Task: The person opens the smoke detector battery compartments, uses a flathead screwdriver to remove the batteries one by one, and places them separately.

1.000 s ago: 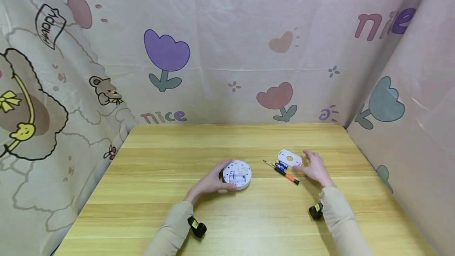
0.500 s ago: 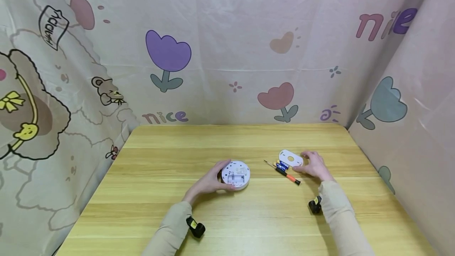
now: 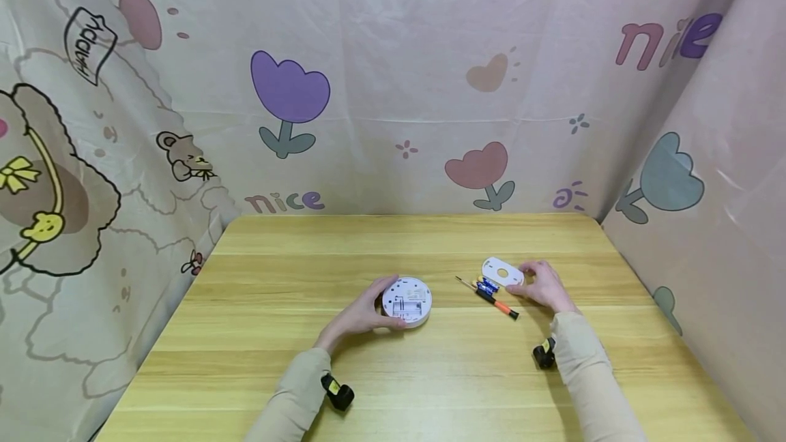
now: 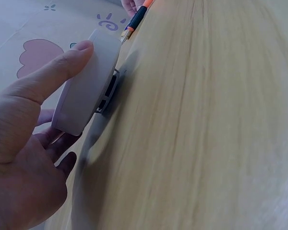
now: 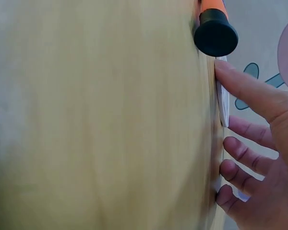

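My left hand [image 3: 362, 309] grips a round white smoke alarm [image 3: 413, 294] by its left side, with its underside and open battery compartment facing up. In the left wrist view the thumb lies across the white casing [image 4: 93, 79], and the other fingers curl round the far side. At the right, my right hand [image 3: 543, 286] pinches the near end of a flat white mounting plate [image 3: 495, 266] with a round hole in its middle. The right wrist view shows the thumb on the edge of the plate [image 5: 222, 103], with the other fingers loosely curled beside it.
Several blue batteries [image 3: 488, 284] lie close in front of the plate. A screwdriver [image 3: 499, 303] with an orange and black handle rests beside them, its tip pointing left. The wooden table [image 3: 295, 251] ends at a patterned curtain [image 3: 381, 87] behind and at both sides.
My right index finger has drawn in closer to the end of the plate. My left hand and the smoke alarm stay nearly where they were.
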Tool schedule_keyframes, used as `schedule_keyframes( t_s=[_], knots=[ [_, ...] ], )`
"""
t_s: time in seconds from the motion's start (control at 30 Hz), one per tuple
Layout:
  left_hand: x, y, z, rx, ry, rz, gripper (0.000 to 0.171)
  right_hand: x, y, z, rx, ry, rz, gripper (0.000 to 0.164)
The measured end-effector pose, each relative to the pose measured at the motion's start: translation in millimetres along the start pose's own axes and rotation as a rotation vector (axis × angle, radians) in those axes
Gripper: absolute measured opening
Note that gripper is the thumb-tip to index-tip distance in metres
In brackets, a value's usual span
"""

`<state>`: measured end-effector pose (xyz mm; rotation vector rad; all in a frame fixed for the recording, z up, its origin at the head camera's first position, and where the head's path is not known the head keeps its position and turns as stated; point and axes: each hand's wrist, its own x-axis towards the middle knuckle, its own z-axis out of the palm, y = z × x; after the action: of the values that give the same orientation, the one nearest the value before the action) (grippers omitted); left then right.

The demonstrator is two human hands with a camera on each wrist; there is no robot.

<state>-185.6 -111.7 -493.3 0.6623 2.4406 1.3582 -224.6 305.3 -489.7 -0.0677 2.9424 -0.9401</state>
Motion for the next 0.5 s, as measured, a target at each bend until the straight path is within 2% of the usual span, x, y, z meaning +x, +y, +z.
schedule_keyframes(
  t_s=[0.23,0.5],
  knots=[
    [-0.2,-0.5,-0.3,0.001,0.001,-0.003,0.106,0.0,-0.5,-1.6,-0.088,0.048,-0.040,0.056],
    [-0.2,-1.2,-0.2,-0.004,0.002,-0.007,0.106,3.4,4.0,-4.0,-0.111,0.053,-0.016,0.059]
  ],
)
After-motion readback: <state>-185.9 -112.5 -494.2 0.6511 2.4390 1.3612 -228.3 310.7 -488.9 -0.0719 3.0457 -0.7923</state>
